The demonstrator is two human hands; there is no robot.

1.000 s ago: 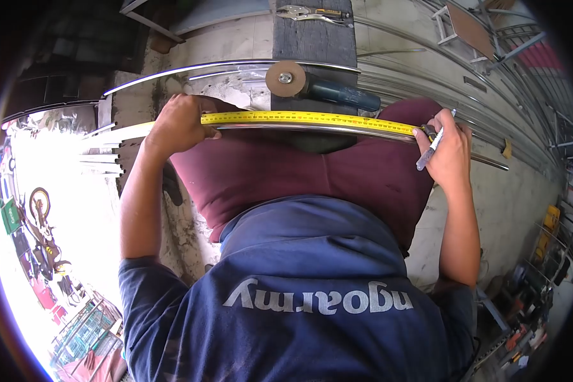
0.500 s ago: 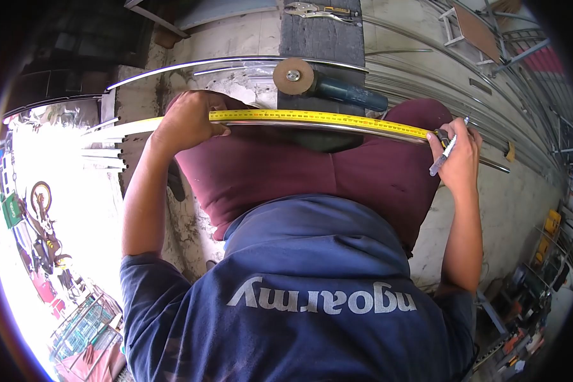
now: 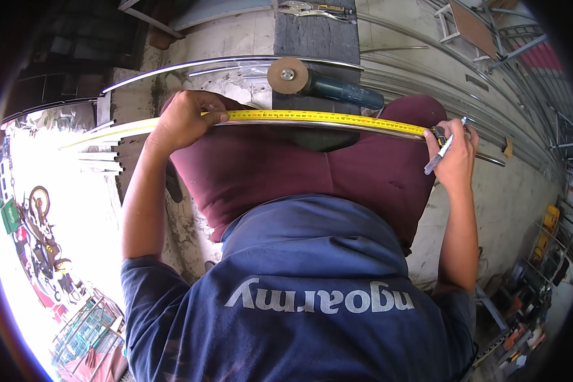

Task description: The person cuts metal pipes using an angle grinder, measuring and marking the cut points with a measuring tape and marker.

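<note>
Both hands (image 3: 188, 120) (image 3: 455, 151) on yellow tape (image 3: 318, 116) along metal tube (image 3: 363, 130)

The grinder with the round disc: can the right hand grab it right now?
Probably not straight away: the right hand holds the yellow tape and a pen-like thing. The grinder itself looks near, beyond the tape.

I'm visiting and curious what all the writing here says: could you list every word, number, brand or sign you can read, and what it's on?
"ngoarmy": on the blue shirt, upside down in the picture.
Yellow measuring tape: rows of numbers, too small to read reliably.
Green box: pale lettering, too small and blurred to be sure.
Pen: dark marks, too small to read.
</note>
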